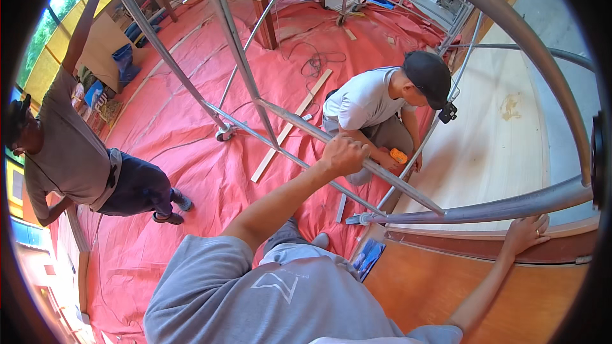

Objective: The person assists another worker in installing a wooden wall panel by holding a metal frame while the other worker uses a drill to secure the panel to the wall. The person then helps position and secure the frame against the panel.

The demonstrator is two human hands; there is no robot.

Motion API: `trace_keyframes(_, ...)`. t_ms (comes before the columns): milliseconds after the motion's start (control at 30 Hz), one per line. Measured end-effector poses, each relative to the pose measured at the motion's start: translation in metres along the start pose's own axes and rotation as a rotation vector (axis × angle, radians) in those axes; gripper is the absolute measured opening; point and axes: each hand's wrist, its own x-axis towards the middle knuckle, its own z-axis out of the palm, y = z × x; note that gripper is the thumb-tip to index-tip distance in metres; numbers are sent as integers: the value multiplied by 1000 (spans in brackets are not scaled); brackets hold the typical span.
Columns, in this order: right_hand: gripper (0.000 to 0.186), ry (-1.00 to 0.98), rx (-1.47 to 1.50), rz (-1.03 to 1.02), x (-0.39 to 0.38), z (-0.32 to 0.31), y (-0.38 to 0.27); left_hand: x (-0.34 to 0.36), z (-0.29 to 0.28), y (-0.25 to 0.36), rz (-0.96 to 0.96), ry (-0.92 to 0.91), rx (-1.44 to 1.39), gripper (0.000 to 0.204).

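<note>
My left hand [346,153] grips a horizontal metal scaffold tube [401,186] in front of my body. At lower right, my right hand [526,232] has its fingers curled over a curved wooden edge [478,241], beside a pale panel [494,153] and above an orange-brown wood surface [440,286]. A thicker bent tube [491,207] passes just above that hand.
A co-worker [366,99] crouches beyond the tubes, holding an orange tool [398,155]; another person [76,153] stands at left with an arm raised. Red sheeting [172,267] covers the floor, with a long plank [290,127], cables and a worktable [264,9] on it.
</note>
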Motion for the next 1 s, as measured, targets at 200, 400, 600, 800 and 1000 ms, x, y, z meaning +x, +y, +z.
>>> trace_keyframes(200, 46, 18, 35, -24, 4, -5, -4, 0, -1, -2, 1, -10, 4, 16)
trace_keyframes(400, 52, -52, -58, -36, 9, -2, -6, 3, 9, -3, -9, -20, 36, 13)
trace_keyframes(600, 48, 61, -20, -52, 6, 2, -3, 4, -3, -3, 26, 44, 29, 10)
trace_keyframes(800, 52, -1, 1, -47, 6, -7, -1, 4, -4, -2, 16, 9, 53, 5)
trace_keyframes(1000, 53, 36, 4, -50, 9, 2, 0, 9, -9, 0, 45, 118, 52, 13)
